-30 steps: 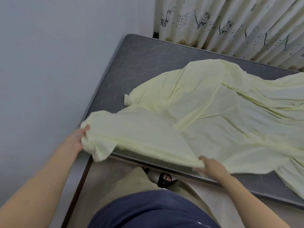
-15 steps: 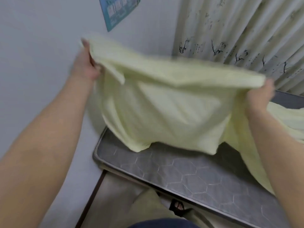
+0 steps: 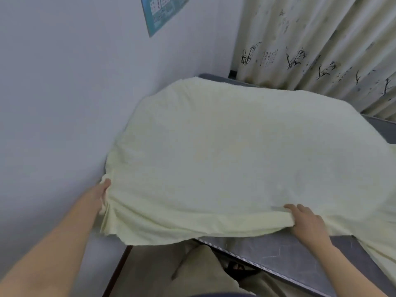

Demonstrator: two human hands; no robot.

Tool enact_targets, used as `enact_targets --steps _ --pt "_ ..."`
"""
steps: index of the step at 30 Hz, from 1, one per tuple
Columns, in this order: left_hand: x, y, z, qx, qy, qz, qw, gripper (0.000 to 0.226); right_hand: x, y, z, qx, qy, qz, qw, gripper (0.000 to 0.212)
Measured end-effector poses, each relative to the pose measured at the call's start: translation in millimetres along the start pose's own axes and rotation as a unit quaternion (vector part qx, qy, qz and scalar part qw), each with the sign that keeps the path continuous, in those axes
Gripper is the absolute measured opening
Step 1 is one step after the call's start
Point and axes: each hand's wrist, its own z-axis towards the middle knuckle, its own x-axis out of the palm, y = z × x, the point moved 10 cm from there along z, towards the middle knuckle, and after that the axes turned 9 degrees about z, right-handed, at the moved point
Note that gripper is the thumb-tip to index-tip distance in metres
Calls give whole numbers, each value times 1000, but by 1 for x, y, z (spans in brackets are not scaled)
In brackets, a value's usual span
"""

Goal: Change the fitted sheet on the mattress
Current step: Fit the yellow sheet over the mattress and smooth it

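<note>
A pale yellow fitted sheet [image 3: 235, 151] billows in a smooth dome over the near left part of the dark grey mattress [image 3: 285, 254]. My left hand [image 3: 98, 194] grips the sheet's bunched near-left corner beside the wall. My right hand [image 3: 306, 221] pinches the sheet's near edge over the mattress's front border. A loose flap of the sheet hangs below the left corner. Most of the mattress top is hidden under the sheet; bare strips show at the front right and the far right.
A white wall [image 3: 53, 103] runs close along the bed's left side, with a blue poster [image 3: 162, 11] high up. A patterned curtain [image 3: 321, 43] hangs behind the bed. The dark bed frame rail [image 3: 115, 273] and my legs are below.
The sheet was lifted high from the mattress, then swung down; now it balloons over the left end. Both hands came down with it and keep their hold.
</note>
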Motion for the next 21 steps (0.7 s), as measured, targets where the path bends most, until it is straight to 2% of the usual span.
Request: enact_targets --steps 5,9,11,13,15,18,21 --pt "-10 10 29 -26 -4 -17 1000 40 9 6 13 17 -14 58 998 41" --pt "-7 26 39 -42 19 52 998 35 31 21 14 3 -8 73 997 41" --pt "-8 34 44 -17 13 93 995 39 50 28 11 -4 12 67 998 49" --pt "-20 36 52 41 -40 181 982 44 69 31 5 -5 17 20 1000 56" --pt "-36 31 51 116 -119 330 929 52 89 31 -2 0 39 -19 999 54" --pt "-26 31 43 217 -118 464 851 60 123 32 -10 -24 76 -21 997 47" --pt "-17 31 40 288 -127 545 777 49 150 33 -18 -50 86 62 993 53"
